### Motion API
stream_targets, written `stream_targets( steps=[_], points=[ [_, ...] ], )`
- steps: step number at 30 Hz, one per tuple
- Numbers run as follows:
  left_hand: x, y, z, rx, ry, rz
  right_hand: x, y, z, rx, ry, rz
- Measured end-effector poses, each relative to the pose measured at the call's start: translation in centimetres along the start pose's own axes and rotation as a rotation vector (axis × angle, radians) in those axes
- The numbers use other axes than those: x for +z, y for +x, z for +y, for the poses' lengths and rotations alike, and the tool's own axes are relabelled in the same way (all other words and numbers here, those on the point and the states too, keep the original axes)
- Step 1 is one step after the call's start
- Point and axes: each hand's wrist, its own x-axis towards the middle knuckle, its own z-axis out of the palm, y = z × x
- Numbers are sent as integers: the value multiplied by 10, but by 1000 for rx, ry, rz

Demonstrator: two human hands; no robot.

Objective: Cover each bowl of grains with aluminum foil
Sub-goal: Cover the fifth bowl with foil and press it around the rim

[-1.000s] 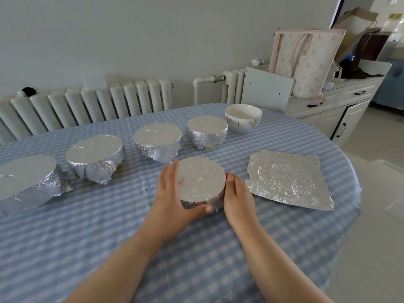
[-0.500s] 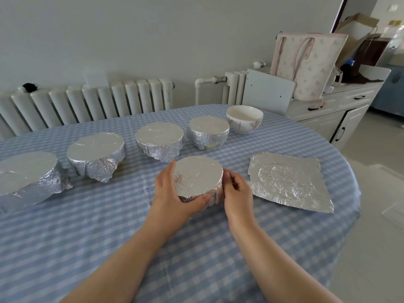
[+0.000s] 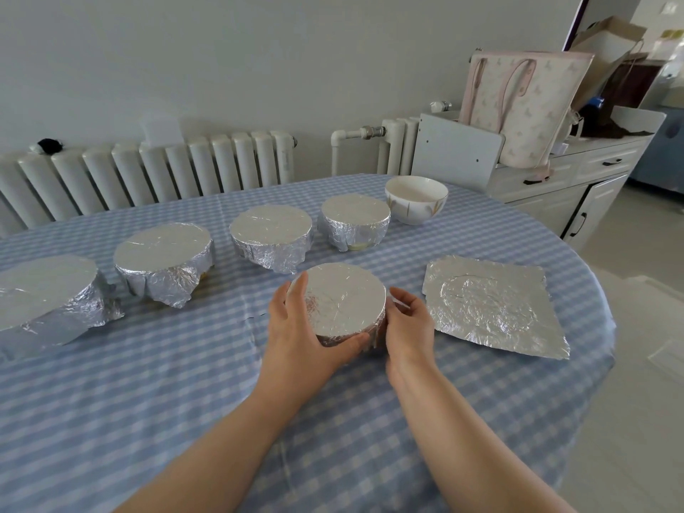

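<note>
Your hands, left (image 3: 296, 329) and right (image 3: 407, 323), grip the foil-covered bowl (image 3: 342, 303), crimping its sides snug; spare foil sheet (image 3: 492, 307) waits at three o'clock.

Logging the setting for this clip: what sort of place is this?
Most likely a home dining area. A table with a blue checked cloth carries the foil-covered bowls, a white radiator runs along the wall behind it, and a tote bag stands on a white cabinet.

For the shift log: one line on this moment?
hands: left, right grip foiled bowl | bare bowl | spare foil
</note>
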Motion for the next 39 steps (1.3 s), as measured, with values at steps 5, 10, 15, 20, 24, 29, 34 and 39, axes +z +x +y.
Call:
stream_targets(
  steps=[5,10,15,20,24,29,34,39],
  points=[
    [1,2,-5,12,51,-17,-5,12,-8,-32,-292,-113],
    [3,3,-6,17,60,-10,-4,10,-14,-145,-561,-181],
    [2,3,-7,19,51,-15,-9,9,-17,-256,-730,-211],
    [2,2,-6,13,51,-12,-14,5,-10,-365,-902,-146],
    [1,3,-7,11,51,-14,-11,4,-12,-285,-805,-86],
    [2,4,-8,16,67,-8,-19,-2,-9,-140,-549,-112],
    [1,2,-6,8,68,-3,-17,-34,-5,-131,-309,-157],
    [2,3,-2,-30,59,-1,-1,-53,3,-122,-180,-186]
  ],
)
